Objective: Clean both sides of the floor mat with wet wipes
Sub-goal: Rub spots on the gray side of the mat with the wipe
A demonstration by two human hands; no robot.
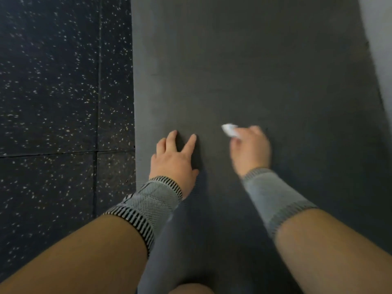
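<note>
The grey mat (pixel 254 71) lay on the speckled floor (pixel 53 92), running toward 12 o'clock. The left hand (pixel 174 160) pressed flat on it, fingers spread; at its 3 o'clock, the blurred right hand (pixel 251 149) gripped a white wipe (pixel 230 130).

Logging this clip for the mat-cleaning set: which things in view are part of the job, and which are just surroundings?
Part of the job:
- grey floor mat
- white wet wipe, held in the right hand
- left hand, resting on the mat with fingers spread

Just surroundings:
- dark speckled floor tiles
- pale surface along the mat's right edge
- knit wrist sleeves
</note>
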